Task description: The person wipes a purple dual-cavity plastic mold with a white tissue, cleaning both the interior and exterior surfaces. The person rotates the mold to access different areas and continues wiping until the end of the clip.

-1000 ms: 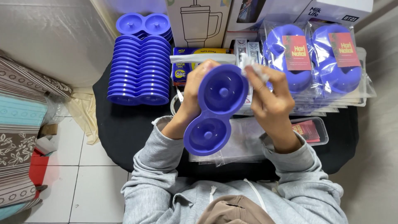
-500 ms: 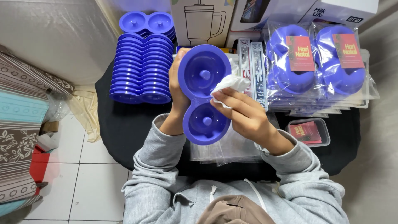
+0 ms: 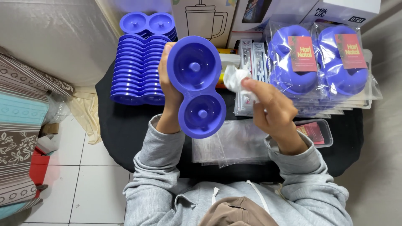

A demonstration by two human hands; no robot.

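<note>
— What is the left hand (image 3: 167, 79) holding?

— A blue plastic tray (image 3: 196, 86), smooth and glossy, shaped like two round cups joined side by side, each with a small knob in the middle. The grip of that hand is closed around the tray's left edge, fingers behind and thumb at the rim.

— Which way does the tray point?

— Its hollow side faces the camera. Its long axis runs up and down, slightly tilted, one cup above the other, held up over the black counter (image 3: 121, 125).

— And the right hand (image 3: 272, 111)?

— Its grip is pinched shut on a crumpled white cloth (image 3: 234, 79), soft and wrinkled, just to the right of the tray's upper cup and apart from it.

— What lies around them?

— Left of the left hand, a neat stack of blue trays (image 3: 138, 71) of the same shape. Beyond the right hand, bagged blue trays (image 3: 318, 62) in shiny clear wrap with red cards. Below both hands, flat clear plastic bags (image 3: 230, 144) spread on the counter. Right of the right wrist, a small clear box (image 3: 318, 132) with red cards inside. Cardboard boxes (image 3: 205, 16) stand at the far edge.

— Anything between the hands?

— Only the tray itself and the cloth.
</note>
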